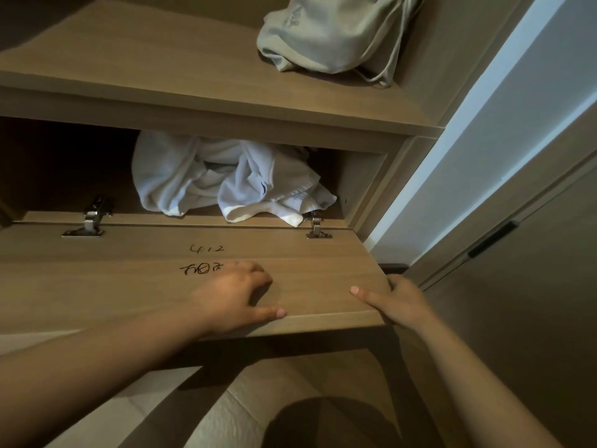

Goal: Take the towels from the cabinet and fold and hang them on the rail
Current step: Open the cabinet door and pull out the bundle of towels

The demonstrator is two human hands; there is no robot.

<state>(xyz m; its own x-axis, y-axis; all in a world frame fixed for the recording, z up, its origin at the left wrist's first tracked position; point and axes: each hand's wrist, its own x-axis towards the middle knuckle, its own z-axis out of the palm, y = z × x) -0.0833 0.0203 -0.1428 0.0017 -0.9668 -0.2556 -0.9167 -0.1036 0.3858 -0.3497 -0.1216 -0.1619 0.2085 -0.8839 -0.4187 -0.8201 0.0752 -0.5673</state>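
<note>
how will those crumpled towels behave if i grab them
Likely floppy: the towels lie crumpled in soft folds, so they should sag and trail. Several seem tangled, so one may drag others. A corner droops by the right hinge and might snag.

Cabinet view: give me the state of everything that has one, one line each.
cabinet door: dropped open, lying flat.
towels: crumpled in a heap inside, unfolded.
drawstring bag: slumped on the upper shelf.
left hand: rests on the door, fingers loosely curled.
right hand: grips the door's right corner.
</note>
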